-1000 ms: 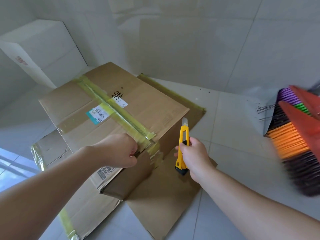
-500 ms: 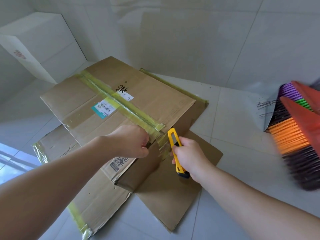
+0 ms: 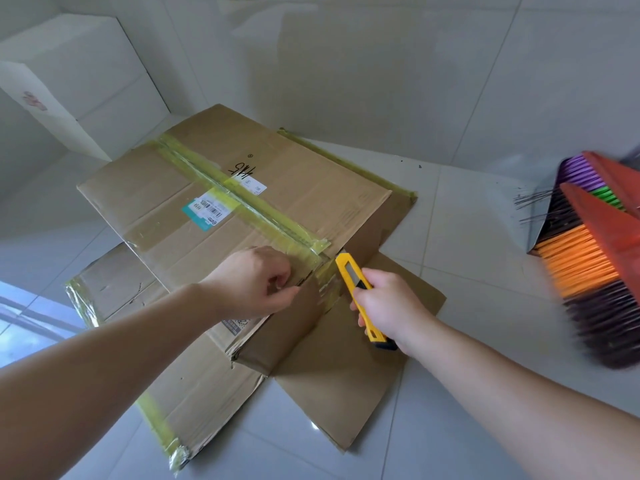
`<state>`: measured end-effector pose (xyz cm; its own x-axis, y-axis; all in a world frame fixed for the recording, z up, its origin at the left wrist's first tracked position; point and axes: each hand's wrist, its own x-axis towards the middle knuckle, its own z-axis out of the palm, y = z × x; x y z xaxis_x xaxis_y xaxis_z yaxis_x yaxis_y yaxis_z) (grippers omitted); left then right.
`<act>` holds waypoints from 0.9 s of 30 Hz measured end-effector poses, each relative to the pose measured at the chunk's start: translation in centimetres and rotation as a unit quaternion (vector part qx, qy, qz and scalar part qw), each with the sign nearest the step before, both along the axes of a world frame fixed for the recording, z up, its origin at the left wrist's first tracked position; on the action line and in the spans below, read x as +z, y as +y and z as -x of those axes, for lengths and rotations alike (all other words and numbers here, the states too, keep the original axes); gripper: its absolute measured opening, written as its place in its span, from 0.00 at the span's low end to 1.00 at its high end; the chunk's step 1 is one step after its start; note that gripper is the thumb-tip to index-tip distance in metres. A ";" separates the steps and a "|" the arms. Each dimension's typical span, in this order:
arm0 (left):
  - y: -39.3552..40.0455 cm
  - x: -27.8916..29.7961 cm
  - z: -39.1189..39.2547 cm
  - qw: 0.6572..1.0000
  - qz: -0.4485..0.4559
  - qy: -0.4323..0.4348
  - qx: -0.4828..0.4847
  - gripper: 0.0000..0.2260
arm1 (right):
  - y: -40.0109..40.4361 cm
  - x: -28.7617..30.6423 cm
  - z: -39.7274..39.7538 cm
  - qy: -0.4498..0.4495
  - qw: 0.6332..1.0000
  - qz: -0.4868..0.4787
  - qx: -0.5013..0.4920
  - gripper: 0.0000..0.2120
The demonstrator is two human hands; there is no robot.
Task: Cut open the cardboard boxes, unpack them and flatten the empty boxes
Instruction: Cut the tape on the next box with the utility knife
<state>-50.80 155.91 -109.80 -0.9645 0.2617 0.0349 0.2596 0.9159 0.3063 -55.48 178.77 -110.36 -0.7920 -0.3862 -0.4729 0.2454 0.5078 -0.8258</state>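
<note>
A large brown cardboard box (image 3: 166, 188) lies on the tiled floor, its top seam closed with yellowish tape (image 3: 242, 206) and marked by a shipping label (image 3: 207, 213). My left hand (image 3: 259, 282) grips the box's near top edge, just left of the tape's end. My right hand (image 3: 391, 306) holds a yellow utility knife (image 3: 349, 275), its tip at the taped near corner of the box. Flattened cardboard (image 3: 336, 386) lies under and in front of the box.
A multicoloured broom head (image 3: 595, 258) with a red back stands at the right. A white box (image 3: 69, 81) sits against the wall at the far left. Tiled walls rise close behind the box. Bare floor tiles (image 3: 467, 209) lie to the right.
The knife was upright and apart from the box a second ago; my right hand has tilted it left and brought its tip to the taped corner. My left hand stays on the box edge.
</note>
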 end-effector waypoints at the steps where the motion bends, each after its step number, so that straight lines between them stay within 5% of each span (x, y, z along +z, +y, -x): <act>1: -0.3 -0.4 -0.6 0.999 -0.001 0.031 -0.005 0.15 | -0.1 0.1 0.2 -0.001 1.000 0.000 0.003 0.09; 10: -0.1 -1.7 -1.7 0.993 0.046 0.101 0.031 0.14 | -0.1 -0.5 -1.6 -0.010 1.000 0.000 0.027 0.10; 15: -0.4 -1.7 -1.8 0.995 0.051 0.077 0.024 0.23 | -0.5 -0.2 -1.7 0.014 0.999 -0.005 0.030 0.12; 27: -0.5 -1.6 -1.7 0.999 -0.005 0.041 0.021 0.20 | -2.4 0.4 -4.4 -0.025 0.997 0.027 0.074 0.06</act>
<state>-49.12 155.37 -111.42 -0.9686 0.2202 0.1156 0.2451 0.9238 0.2941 -51.07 176.41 -109.97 -0.7002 -0.5240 -0.4849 0.2119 0.4960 -0.8421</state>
